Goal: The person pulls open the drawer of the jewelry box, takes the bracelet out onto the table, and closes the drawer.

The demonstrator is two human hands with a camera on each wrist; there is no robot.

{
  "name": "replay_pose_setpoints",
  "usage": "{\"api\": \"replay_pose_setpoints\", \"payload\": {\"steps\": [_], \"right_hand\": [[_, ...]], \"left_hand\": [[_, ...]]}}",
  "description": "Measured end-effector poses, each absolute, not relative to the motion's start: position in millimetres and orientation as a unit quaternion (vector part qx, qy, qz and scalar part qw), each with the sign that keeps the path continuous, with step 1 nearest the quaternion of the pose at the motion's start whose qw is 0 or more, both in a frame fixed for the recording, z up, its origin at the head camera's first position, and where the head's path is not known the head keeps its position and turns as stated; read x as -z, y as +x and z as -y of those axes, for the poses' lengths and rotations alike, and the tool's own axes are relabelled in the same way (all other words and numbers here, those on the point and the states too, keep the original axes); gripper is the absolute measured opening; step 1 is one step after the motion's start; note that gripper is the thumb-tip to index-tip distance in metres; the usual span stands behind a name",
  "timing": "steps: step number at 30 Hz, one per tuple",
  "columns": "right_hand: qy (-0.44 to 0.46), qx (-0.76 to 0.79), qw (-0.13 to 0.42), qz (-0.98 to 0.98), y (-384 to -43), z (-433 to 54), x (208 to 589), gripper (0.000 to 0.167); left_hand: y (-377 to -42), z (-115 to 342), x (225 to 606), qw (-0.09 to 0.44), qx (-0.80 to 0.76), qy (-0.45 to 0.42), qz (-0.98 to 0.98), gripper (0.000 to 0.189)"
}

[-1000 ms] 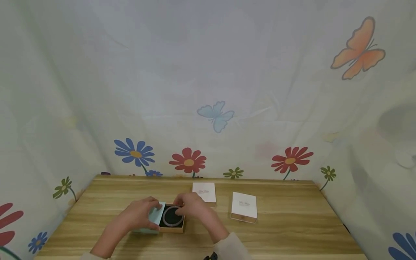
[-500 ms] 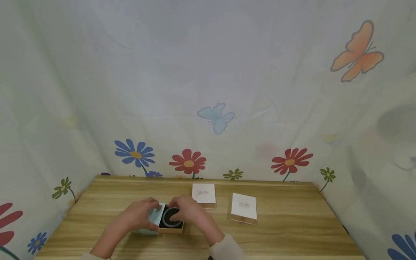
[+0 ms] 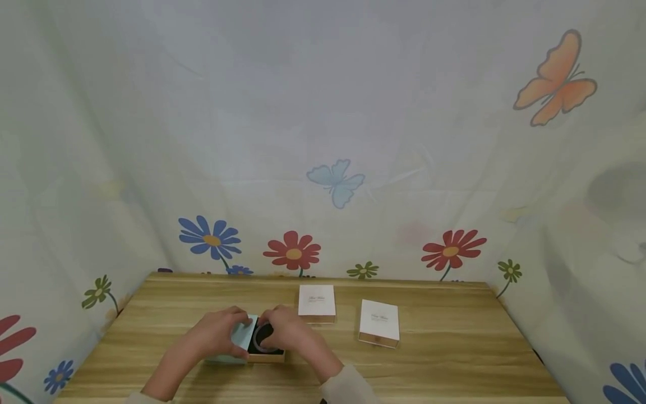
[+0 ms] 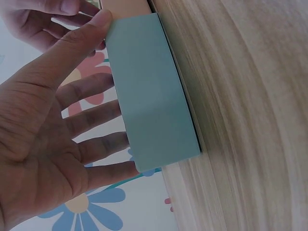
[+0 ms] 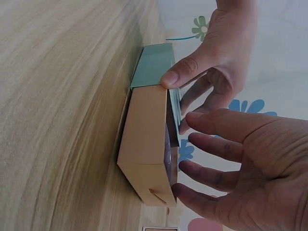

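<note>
A pale teal box sleeve (image 3: 242, 335) lies on the table with its tan drawer (image 3: 267, 358) slid partly out to the right. My left hand (image 3: 213, 334) grips the sleeve, thumb on the near side and fingers along the far side. In the drawer's dark lining sits a greyish ring-shaped bangle (image 3: 255, 337), partly hidden by my right hand (image 3: 290, 330). The right hand reaches over the drawer with thumb and fingers apart. In the right wrist view its fingertips (image 5: 195, 117) are right at the drawer's open top, loosely bent and not wrapped round anything.
Two white boxes with small print stand on the wooden table (image 3: 444, 348): one box (image 3: 317, 302) just behind the right hand, another box (image 3: 379, 321) farther right. A flowered curtain (image 3: 383, 213) closes off the back and sides.
My right hand has shifted slightly left over the drawer, its fingers covering more of the bangle. The left hand and the sleeve have stayed in place.
</note>
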State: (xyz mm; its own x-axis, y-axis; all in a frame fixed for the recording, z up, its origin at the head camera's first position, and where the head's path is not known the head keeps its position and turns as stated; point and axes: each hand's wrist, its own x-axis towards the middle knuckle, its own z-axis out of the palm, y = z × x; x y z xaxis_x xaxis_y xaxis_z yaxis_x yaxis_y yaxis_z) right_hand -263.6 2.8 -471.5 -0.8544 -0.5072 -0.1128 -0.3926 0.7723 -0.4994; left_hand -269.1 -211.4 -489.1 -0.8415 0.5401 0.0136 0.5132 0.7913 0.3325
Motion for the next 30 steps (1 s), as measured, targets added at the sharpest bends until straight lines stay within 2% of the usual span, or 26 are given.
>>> {"api": "replay_pose_setpoints", "payload": {"steps": [16,30], "right_hand": [[-0.268,0.167,0.124,-0.941,-265.2,6.4,478.1,0.044],[-0.294,0.105,0.090,-0.946,-265.0,12.2,479.8,0.038]], "left_hand": [[-268.0,210.4,488.3,0.043,-0.168,0.286,-0.943,0.062],[-270.9,210.8,490.4,0.048,-0.165,0.271,-0.947,0.063]]}}
